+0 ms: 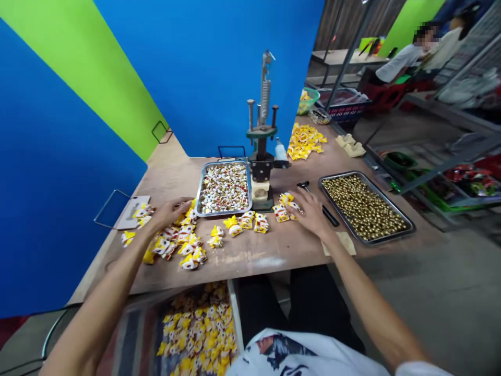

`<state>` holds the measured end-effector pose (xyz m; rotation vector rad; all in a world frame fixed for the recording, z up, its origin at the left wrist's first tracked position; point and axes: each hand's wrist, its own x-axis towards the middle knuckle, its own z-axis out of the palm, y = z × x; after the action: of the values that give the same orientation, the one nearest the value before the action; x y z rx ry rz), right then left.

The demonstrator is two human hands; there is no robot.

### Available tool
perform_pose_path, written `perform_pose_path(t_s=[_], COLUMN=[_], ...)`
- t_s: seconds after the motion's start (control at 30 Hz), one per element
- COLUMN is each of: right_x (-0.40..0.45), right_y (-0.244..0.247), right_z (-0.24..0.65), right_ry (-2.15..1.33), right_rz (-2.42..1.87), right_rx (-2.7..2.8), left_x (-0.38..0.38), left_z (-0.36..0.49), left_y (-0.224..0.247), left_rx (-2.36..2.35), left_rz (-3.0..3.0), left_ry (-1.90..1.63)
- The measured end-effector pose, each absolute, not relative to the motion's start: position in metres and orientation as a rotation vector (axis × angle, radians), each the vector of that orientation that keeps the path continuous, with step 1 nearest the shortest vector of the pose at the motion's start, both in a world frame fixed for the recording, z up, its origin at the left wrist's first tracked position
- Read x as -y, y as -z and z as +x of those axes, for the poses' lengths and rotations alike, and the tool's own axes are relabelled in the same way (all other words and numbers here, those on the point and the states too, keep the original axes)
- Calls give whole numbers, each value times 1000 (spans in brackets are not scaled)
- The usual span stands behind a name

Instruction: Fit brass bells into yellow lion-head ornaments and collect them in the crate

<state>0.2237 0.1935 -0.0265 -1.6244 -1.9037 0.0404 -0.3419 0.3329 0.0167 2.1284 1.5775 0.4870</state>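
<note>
My left hand [172, 211] rests over the upper edge of a pile of yellow, white and red figures [183, 240], its fingers curved beside the small-parts tray; what its fingertips hold, if anything, is hidden. On the right, my right hand [309, 209] lies over a few figures near the press, fingers spread and touching them. Several more figures [261, 223] stand in a loose row between the hands. The hand press [262, 162] with its tall spring is behind that row. A metal tray [198, 193] of small white and red pieces sits left of the press.
A dark-rimmed tray [409, 235] of gold balls lies at the right, with a black-handled tool [330, 215] beside it. Yellow parts [305, 141] are heaped behind. Blue panels [211, 68] border the table. Below its front edge is a box of figures [203, 329]. Two people sit far right.
</note>
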Motion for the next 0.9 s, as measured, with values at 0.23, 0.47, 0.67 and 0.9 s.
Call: perform_pose_path(t_s=[0.23, 0.47, 0.67, 0.9], right_x=[-199, -144, -148, -189], right_y=[38, 22, -9, 28], right_z=[199, 125, 281, 456], right_ry=[-298, -326, -233, -220], right_rz=[-1566, -1912, -1709, -1456], right_rx=[1901, 1764, 1776, 2129], left_x=[-302, -287, -228, -249], left_z=[-297, -230, -74, 18], left_y=[-28, -39, -30, -6], left_rx=[-1783, -2036, -1161, -960], left_rz=[2129, 2119, 2527, 2645], left_ry=[-676, -963, -825, -352])
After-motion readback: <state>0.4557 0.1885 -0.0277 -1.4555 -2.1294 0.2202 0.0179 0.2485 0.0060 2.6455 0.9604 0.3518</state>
